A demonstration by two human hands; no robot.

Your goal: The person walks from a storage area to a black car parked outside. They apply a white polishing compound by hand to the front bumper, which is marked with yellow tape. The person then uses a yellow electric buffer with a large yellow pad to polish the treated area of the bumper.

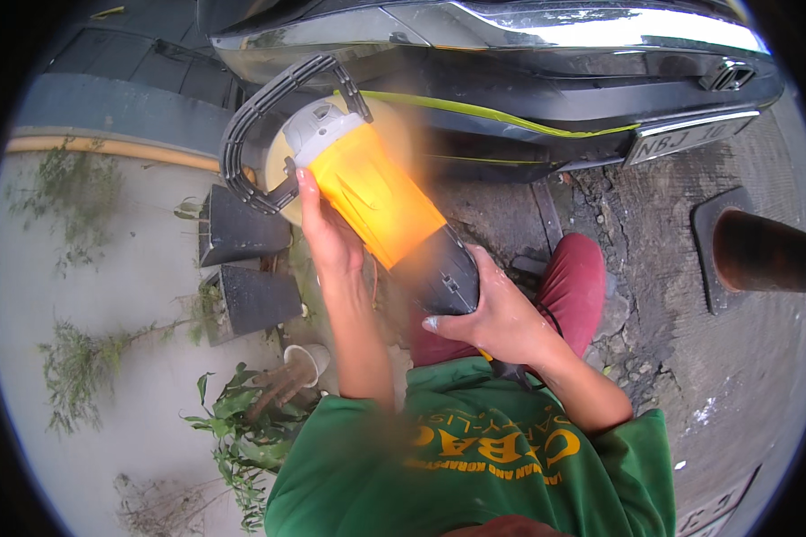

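Observation:
I hold a yellow and black car polisher with both hands, slanted across the middle of the view. Its grey head points up and left, ringed by a black loop handle. Part of a round pale pad shows behind the head. My left hand supports the yellow body from the left, just below the loop handle, most of its fingers hidden underneath. Around the black rear grip, my right hand is closed, thumb across its lower end. White smudges mark the right thumb. Past the tool is a dark car bumper.
Yellow-green tape runs along the bumper. Two dark planters and a white pot stand at left near a pale wall. A brown cone on a square base is at right, on rough concrete.

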